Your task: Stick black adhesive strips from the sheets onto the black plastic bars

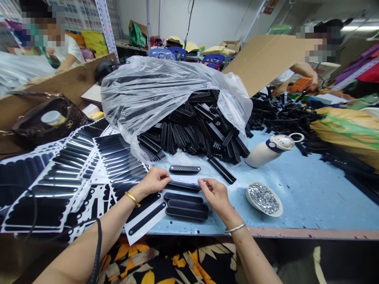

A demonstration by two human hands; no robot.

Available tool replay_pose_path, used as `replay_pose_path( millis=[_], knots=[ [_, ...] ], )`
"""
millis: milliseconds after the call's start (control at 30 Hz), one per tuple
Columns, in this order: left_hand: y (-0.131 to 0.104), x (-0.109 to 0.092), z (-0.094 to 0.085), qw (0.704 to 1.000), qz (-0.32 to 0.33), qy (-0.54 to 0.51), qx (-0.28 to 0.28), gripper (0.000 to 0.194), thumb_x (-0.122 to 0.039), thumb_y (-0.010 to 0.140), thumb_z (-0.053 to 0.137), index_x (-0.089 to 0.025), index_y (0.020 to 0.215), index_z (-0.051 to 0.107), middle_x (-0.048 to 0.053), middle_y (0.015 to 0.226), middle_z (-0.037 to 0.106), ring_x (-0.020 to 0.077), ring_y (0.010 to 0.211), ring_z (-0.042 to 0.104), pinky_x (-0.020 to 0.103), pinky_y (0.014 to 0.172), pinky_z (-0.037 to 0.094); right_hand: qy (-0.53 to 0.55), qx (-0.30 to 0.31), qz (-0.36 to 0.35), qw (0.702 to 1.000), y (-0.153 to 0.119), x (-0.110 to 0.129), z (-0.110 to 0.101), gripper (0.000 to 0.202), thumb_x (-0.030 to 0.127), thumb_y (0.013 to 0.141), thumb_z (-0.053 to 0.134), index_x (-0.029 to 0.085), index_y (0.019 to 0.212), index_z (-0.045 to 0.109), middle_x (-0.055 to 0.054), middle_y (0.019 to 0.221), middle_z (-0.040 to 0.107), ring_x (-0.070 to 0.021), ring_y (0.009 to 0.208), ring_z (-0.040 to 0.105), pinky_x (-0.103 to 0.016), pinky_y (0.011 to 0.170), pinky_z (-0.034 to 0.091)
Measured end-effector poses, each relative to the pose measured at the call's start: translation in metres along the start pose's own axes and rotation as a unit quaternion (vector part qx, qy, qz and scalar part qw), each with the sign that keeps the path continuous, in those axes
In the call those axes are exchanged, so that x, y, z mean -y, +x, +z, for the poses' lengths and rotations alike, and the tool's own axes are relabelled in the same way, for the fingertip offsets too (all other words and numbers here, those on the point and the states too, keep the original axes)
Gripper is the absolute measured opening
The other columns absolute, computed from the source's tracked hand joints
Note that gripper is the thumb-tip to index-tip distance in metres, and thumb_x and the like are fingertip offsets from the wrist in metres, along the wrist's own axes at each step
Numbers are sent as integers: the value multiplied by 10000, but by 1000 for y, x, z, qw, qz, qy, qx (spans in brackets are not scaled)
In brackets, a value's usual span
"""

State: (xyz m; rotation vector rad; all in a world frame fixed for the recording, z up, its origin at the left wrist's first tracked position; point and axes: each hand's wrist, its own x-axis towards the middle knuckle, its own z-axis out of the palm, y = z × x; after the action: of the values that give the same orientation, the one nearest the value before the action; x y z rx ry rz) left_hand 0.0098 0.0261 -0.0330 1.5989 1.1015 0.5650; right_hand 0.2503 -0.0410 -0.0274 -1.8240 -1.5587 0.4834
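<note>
A glossy black strip (185,184) is stretched level between my two hands just above the table. My left hand (154,182) pinches its left end, and my right hand (215,193) has thumb and forefinger closed at its right end. Just beyond it lies a black piece with a mesh-patterned top (185,169). Nearer to me, several long black pieces with rounded ends (186,206) lie side by side. By my left wrist is a white backing sheet (145,223) with black strips on it.
A clear plastic bag (142,90) spills many black plastic pieces (189,134). Sheets of black strips (68,169) cover the left side. To the right are a bowl of small shiny parts (264,198) and a tilted white bottle (268,152). Two other people work farther back.
</note>
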Motion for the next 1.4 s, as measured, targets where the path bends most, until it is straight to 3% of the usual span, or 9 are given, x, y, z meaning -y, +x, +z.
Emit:
replay_pose_path(
  millis=[267, 533, 700, 767, 867, 967, 1100, 1300, 1400],
  knots=[
    [-1, -4, 10, 981, 66, 171, -65, 228, -329, 800, 659, -139, 689, 718, -25, 502, 533, 102, 517, 450, 217, 522, 284, -69, 32, -93, 993, 13, 13, 27, 375, 553, 770, 654, 210, 628, 705, -65, 645, 692, -216, 647, 655, -312, 618, 486],
    [-5, -22, 2, 977, 59, 201, -30, 210, -287, 848, 632, -123, 775, 740, 22, 595, 622, 135, 573, 535, 236, 557, 347, -21, 38, -121, 992, 1, -13, -9, 335, 420, 828, 488, 223, 811, 758, -74, 814, 778, -245, 745, 735, -355, 678, 586],
    [-74, -28, -20, 939, 210, 261, -82, 331, -399, 884, 596, -137, 1069, 674, 126, 957, 710, 247, 893, 661, 345, 834, 482, -41, -26, -132, 990, 1, -11, -21, 311, 338, 768, 481, 217, 869, 749, -60, 813, 777, -225, 677, 734, -304, 537, 585],
    [-112, -16, -24, 924, 243, 293, -33, 438, -422, 832, 655, -163, 1184, 625, 153, 1125, 683, 322, 1117, 610, 446, 994, 435, -53, -62, -156, 984, 0, 5, -19, 261, 343, 785, 542, 202, 885, 737, -78, 840, 772, -209, 592, 709, -268, 374, 499],
    [-160, 9, -22, 922, 205, 327, 16, 483, -214, 804, 623, -175, 1282, 571, 175, 1333, 592, 397, 1348, 427, 577, 1100, 324, 1, -28, -297, 954, -12, 48, -4, 137, 294, 828, 608, 233, 869, 724, -60, 796, 758, -216, 670, 721, -297, 547, 586],
    [-190, 21, -19, 944, 142, 295, -52, 455, -85, 840, 479, -215, 1255, 615, 140, 1316, 623, 341, 1365, 432, 541, 1116, 340, 73, 54, -417, 904, -35, 94, 23, 181, 186, 848, 607, 244, 982, 714, -71, 862, 752, -223, 759, 719, -336, 667, 608],
    [-209, 15, -19, 950, 104, 242, -170, 400, -98, 885, 456, -283, 1146, 697, 96, 1276, 659, 314, 1330, 486, 540, 1093, 372, 79, 158, -469, 866, -60, 127, 59, 323, 186, 825, 630, 203, 1145, 672, -138, 1047, 727, -263, 913, 695, -416, 767, 600],
    [-235, 19, -30, 926, 39, 140, -349, 283, -300, 753, 735, -229, 1027, 732, 130, 1158, 706, 321, 1141, 629, 472, 1016, 465, 80, 155, -518, 838, -56, 119, 83, 388, -13, 816, 463, 229, 993, 710, -77, 923, 765, -219, 822, 707, -379, 696, 593],
    [-242, 33, -34, 918, -86, 4, -387, 218, -385, 762, 701, -169, 790, 700, 83, 733, 704, 218, 694, 694, 309, 647, 550, 97, 137, -516, 840, -51, 111, 81, 366, -4, 820, 504, 233, 1020, 698, -65, 913, 767, -209, 795, 718, -364, 677, 603]
  ],
)
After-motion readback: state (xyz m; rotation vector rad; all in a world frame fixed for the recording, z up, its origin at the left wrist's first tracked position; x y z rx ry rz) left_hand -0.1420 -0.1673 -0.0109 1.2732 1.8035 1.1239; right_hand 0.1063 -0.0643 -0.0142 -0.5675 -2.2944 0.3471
